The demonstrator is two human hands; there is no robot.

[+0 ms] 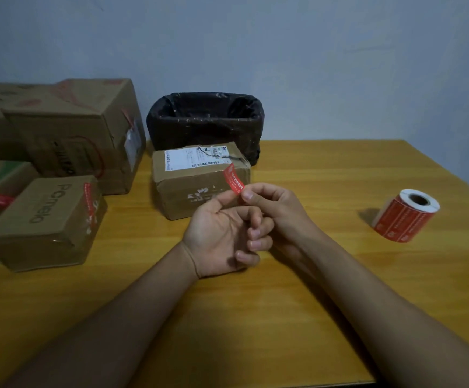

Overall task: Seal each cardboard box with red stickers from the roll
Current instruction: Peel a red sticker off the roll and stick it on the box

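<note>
Seemingly midway: left boxes (pixel 43 219) carry red seals; the middle box (pixel 199 177) doesn't. Both hands, left (pixel 222 233) and right (pixel 272 208), fingers curled, pinch one peeled sticker (pixel 233 179).

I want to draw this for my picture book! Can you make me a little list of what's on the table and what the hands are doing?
hands: left hand and right hand pinch one red sticker between them, above the table
nearest box: small cardboard box with a white shipping label, just behind the sticker
sticker roll: sticker roll lying on its side, at right
other boxes: stack of cardboard boxes at left, some with red stickers
bin: black-lined bin by the wall
surface: wooden table
</note>
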